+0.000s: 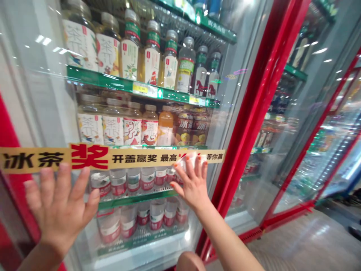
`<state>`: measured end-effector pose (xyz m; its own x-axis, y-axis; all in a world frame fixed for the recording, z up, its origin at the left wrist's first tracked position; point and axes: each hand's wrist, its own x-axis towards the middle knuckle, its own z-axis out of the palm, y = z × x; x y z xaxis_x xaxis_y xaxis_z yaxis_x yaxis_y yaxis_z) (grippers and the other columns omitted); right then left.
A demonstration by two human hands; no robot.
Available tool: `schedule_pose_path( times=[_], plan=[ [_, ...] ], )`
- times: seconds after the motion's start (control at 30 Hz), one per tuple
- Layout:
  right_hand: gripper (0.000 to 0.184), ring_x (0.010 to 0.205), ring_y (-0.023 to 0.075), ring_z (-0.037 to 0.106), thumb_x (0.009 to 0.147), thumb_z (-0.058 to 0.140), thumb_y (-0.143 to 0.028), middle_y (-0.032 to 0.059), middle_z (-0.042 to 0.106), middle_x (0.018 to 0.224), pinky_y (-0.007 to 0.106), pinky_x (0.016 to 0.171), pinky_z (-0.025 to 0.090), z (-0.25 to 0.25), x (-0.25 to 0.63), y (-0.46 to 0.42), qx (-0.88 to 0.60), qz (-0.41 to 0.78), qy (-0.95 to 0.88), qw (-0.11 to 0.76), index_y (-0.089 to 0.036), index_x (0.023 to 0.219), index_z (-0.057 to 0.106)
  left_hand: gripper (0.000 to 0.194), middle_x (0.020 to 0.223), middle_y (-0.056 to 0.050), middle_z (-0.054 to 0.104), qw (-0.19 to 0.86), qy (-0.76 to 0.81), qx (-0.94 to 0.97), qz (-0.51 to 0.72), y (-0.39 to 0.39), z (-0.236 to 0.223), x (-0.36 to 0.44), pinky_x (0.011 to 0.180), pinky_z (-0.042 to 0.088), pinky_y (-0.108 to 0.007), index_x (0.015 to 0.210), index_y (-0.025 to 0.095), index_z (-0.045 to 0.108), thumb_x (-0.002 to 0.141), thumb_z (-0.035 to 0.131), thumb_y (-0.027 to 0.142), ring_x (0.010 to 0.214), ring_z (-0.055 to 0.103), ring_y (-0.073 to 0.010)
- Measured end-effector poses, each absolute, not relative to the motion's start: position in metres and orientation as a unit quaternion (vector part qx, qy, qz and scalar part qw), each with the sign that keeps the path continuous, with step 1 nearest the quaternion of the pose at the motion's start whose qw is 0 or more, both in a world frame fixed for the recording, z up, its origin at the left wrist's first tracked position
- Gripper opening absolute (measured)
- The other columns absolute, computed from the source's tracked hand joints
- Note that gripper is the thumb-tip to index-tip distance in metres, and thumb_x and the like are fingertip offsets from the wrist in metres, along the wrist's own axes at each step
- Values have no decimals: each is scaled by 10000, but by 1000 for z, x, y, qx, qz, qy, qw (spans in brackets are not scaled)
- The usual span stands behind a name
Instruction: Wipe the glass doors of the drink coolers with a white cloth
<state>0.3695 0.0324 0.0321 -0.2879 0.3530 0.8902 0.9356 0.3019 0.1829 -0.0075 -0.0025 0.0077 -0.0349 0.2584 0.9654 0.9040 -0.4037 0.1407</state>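
Note:
A glass cooler door [158, 130] with a yellow printed strip [146, 159] across it stands in front of me. My left hand [62, 207] is raised at the left, palm toward the glass, fingers spread and holding nothing; whether it touches the glass I cannot tell. Under the fingers of my right hand [194, 182] is a crumpled white tissue [184, 163], pressed flat against the door over the right part of the strip. The tissue covers some of the printing there. Most of it is hidden beneath the fingers, whose nails are orange-red.
Behind the glass, bottled drinks [129, 51] stand in rows on green-edged shelves [107, 78]. A red door frame [251, 113] runs up the right side. Another glass-fronted cooler [299, 162] continues beyond it, above a grey floor [318, 241]. A knee [190, 261] shows at the bottom.

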Motion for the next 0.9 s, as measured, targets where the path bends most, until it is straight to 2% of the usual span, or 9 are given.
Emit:
schedule_pose_path(
  times=[0.13,0.23,0.33,0.47,0.53,0.7,0.77,0.83,0.9],
  plan=[
    [821,1750,514,-74,1095,532,-654,57,91,1921,892,1306,152,74,339,34,-497,-335,-649,469,-373,1808,236,898,1902,21,87,413,-473,-616,-476,-6,16,-1,1464,11,-597,1772,402,219,988,657,385,1781,29,-275],
    [813,1776,392,45,1069,510,-773,-61,242,1891,721,1409,156,82,298,25,-314,-368,-796,364,-437,1779,299,899,1897,-15,112,413,-474,-611,-481,-7,11,1,1477,20,-594,1783,357,201,1004,647,335,1779,46,-293],
    [742,1764,274,183,1089,511,-741,-120,358,1839,547,1459,143,96,275,19,-186,-379,-869,259,-440,1752,368,881,1883,-84,156,410,-468,-602,-500,-6,-7,4,1472,60,-599,1792,288,175,1029,614,337,1775,82,-297],
    [755,1774,382,96,1117,526,-638,-11,303,1870,717,1421,-14,138,254,25,-265,-361,-804,391,-361,1786,313,853,1874,-147,167,424,-439,-585,-535,-4,-31,10,1469,86,-523,1789,166,151,1070,544,400,1775,108,-272],
    [750,1775,393,61,1122,513,-630,5,277,1880,729,1415,-35,145,234,27,-259,-360,-799,407,-324,1783,333,864,1882,-169,113,425,-434,-571,-553,-4,-36,11,1466,100,-500,1787,123,91,1088,499,427,1778,87,-272],
    [682,1770,263,161,1100,556,-630,-47,395,1831,504,1470,142,139,189,24,-58,-396,-894,203,-280,1685,533,846,1891,-174,51,437,-429,-562,-556,-4,-38,8,1462,120,-439,1786,106,46,1118,394,493,1781,57,-250],
    [694,1774,279,143,1112,557,-564,-26,341,1857,551,1468,121,151,179,23,-88,-373,-891,242,-276,1734,449,845,1890,-176,59,437,-432,-564,-552,-3,-40,8,1463,117,-445,1786,109,57,1117,398,496,1781,63,-254],
    [717,1778,336,97,1126,543,-504,2,265,1884,671,1447,51,164,170,22,-154,-345,-866,326,-276,1778,348,842,1890,-175,68,436,-437,-564,-549,-3,-41,8,1463,117,-473,1788,123,67,1113,413,488,1781,70,-264],
    [684,1776,361,96,1130,542,-471,-1,270,1882,717,1431,30,167,161,21,-168,-343,-858,343,-288,1767,373,835,1891,-171,64,438,-439,-562,-547,-3,-42,8,1463,109,-506,1791,143,66,1113,414,483,1782,63,-269]
  ],
)
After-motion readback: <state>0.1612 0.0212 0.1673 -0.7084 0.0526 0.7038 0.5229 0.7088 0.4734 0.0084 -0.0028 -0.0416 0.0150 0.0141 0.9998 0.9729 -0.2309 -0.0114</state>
